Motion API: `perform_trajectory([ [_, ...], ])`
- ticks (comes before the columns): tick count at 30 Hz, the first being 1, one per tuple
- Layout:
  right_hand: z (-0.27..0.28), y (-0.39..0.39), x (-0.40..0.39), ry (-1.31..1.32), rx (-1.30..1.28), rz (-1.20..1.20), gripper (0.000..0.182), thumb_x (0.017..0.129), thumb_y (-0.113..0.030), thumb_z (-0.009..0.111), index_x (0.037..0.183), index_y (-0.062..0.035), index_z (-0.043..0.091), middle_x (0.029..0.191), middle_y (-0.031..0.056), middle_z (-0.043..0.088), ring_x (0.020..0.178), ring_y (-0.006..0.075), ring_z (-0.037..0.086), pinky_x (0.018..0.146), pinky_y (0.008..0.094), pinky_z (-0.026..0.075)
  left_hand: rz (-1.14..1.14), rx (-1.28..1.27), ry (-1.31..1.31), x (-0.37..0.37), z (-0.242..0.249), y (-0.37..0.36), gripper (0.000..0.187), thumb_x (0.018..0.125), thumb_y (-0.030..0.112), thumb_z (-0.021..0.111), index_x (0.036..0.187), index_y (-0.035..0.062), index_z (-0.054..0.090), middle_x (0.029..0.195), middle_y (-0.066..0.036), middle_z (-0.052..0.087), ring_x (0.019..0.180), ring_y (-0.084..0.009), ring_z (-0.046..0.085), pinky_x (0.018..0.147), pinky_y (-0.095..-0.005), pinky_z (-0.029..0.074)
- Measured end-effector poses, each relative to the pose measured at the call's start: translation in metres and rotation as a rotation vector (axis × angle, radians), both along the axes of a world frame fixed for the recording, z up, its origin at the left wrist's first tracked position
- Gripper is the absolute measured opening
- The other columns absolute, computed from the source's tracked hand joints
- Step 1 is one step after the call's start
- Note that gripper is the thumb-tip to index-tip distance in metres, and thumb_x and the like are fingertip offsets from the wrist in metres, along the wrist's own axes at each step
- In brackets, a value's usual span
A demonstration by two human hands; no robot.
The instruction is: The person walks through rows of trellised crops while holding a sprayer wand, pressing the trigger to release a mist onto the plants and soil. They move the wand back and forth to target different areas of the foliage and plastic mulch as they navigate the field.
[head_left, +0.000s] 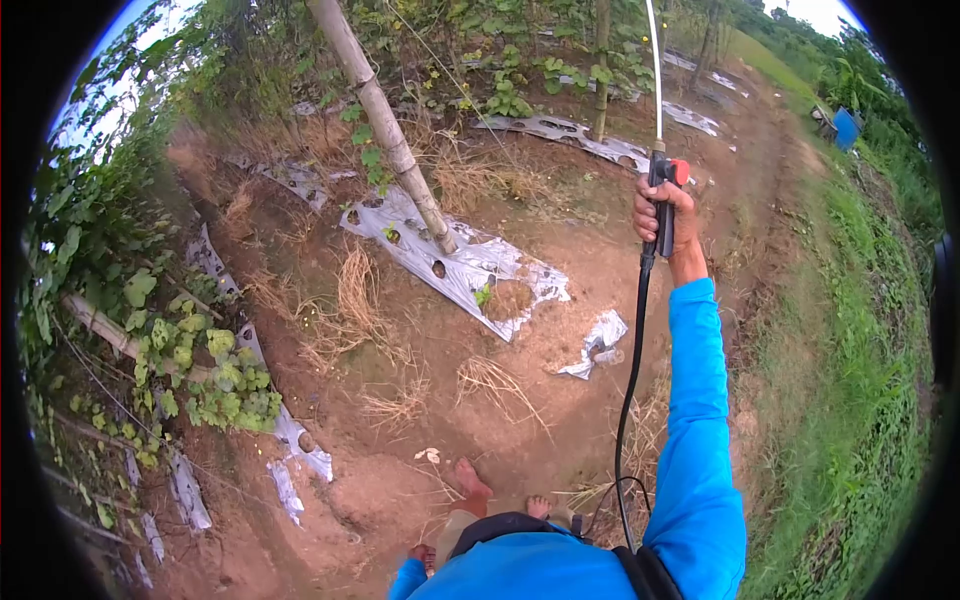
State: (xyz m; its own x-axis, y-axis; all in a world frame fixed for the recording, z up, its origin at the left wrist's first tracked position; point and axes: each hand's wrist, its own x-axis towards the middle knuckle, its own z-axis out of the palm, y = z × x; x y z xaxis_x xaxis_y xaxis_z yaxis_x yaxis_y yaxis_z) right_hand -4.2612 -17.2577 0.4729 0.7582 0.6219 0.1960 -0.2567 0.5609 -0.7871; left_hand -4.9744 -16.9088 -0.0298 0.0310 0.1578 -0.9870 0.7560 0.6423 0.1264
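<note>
My right hand [662,215] is raised at the right, its fingers wrapped round the black handle of a spray wand [660,170]. A red part sits on top of the handle, and a pale lance rises from it out of the top of the view. From the handle's lower end a black hose [632,370] runs down to my waist. At the bottom edge, my left hand [423,556] hangs low beside my body, partly cut off by my blue sleeve; its fingers are too small to make out.
A bamboo pole [395,140] leans over torn silver plastic sheeting [460,268]. Leafy vines [215,375] grow at the left. My bare feet [472,480] stand on brown soil with dry straw. Grass [860,370] borders the right, with a blue container [846,128] farther back.
</note>
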Motion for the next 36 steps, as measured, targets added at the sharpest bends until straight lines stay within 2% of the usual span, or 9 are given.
perform_trajectory([
  [3,-0.009,0.005,-0.005,0.0,-0.007,-0.019,0.013,0.079,-0.018,0.055,0.084,-0.0107,0.045,0.06,-0.0008,0.04,0.043,0.0091,0.04,0.035,0.025,0.035,-0.054,0.151,0.006,-0.009,-0.006,-0.008,0.028,0.087,0.025,0.043,0.085,0.0029,0.061,0.068,-0.01,0.06,0.052,-0.0232,0.054,0.045,-0.0355,0.045],
  [4,-0.012,0.009,-0.009,0.001,-0.047,-0.08,0.013,0.079,-0.017,0.055,0.084,-0.0108,0.045,0.06,-0.0008,0.04,0.043,0.0091,0.04,0.036,0.0251,0.036,0.035,0.082,-0.076,-0.011,-0.002,-0.001,0.023,0.087,0.021,0.043,0.082,0.0043,0.058,0.064,-0.008,0.056,0.047,-0.0199,0.048,0.04,-0.0348,0.038],
  [5,-0.014,0.013,-0.013,0.007,-0.083,-0.118,0.015,0.079,-0.018,0.056,0.084,-0.0108,0.044,0.06,-0.0007,0.04,0.042,0.0092,0.04,0.036,0.0252,0.036,0.124,0.013,-0.162,-0.003,0.013,0.004,0.018,0.087,0.017,0.043,0.08,0.0057,0.055,0.06,-0.005,0.051,0.042,-0.0167,0.042,0.035,-0.0341,0.032],
  [8,-0.011,0.02,-0.017,0.006,-0.05,-0.084,0.015,0.078,-0.017,0.056,0.084,-0.0106,0.044,0.06,-0.0008,0.04,0.042,0.0092,0.039,0.036,0.025,0.036,0.012,0.146,0.003,0.056,0.084,-0.008,0.016,0.086,0.017,0.044,0.081,0.0067,0.055,0.061,-0.005,0.051,0.044,-0.0162,0.044,0.037,-0.0323,0.035],
  [13,0.03,0.042,-0.01,-0.061,0.148,0.191,0.013,0.08,-0.015,0.054,0.085,-0.0082,0.045,0.061,0.0018,0.041,0.043,0.011,0.041,0.036,0.0268,0.039,0.005,0.154,-0.217,0.081,0.058,0.031,0.018,0.085,0.019,0.046,0.088,0.0054,0.057,0.068,-0.009,0.059,0.051,-0.0193,0.055,0.043,-0.0321,0.042],
  [20,0.13,0.099,0.009,-0.247,0.146,0.214,0.012,0.08,-0.014,0.053,0.088,-0.0077,0.046,0.061,0.0015,0.04,0.042,0.0114,0.041,0.036,0.0266,0.038,0.026,0.225,-0.428,0.106,0.048,0.043,0.018,0.084,0.021,0.049,0.089,0.0062,0.057,0.07,-0.012,0.061,0.052,-0.0211,0.055,0.046,-0.0375,0.045],
  [25,0.202,0.125,0.005,-0.372,0.135,0.343,0.017,0.083,-0.02,0.054,0.081,-0.0078,0.043,0.061,0.0003,0.039,0.044,0.0097,0.041,0.036,0.0248,0.039,0.002,0.137,-0.306,0.086,0.027,0.043,0.02,0.083,0.021,0.049,0.089,0.0048,0.058,0.069,-0.011,0.06,0.052,-0.0205,0.055,0.044,-0.0371,0.044],
  [28,0.231,0.137,0.0,-0.438,0.108,0.277,0.019,0.084,-0.022,0.055,0.081,-0.0082,0.043,0.062,-0.0005,0.04,0.044,0.0082,0.041,0.036,0.023,0.038,0.034,0.099,-0.282,0.065,0.029,0.04,0.022,0.084,0.023,0.048,0.09,0.0049,0.06,0.069,-0.01,0.06,0.051,-0.0197,0.054,0.044,-0.036,0.043],
  [36,0.233,0.119,0.015,-0.481,-0.238,-0.4,0.027,0.078,-0.03,0.066,0.079,-0.0104,0.048,0.061,-0.0031,0.043,0.044,0.0063,0.043,0.037,0.0211,0.033,0.177,0.018,-0.254,0.016,-0.014,0.019,0.024,0.085,0.024,0.045,0.092,0.0055,0.059,0.069,-0.011,0.059,0.05,-0.0208,0.053,0.041,-0.0342,0.041],
])
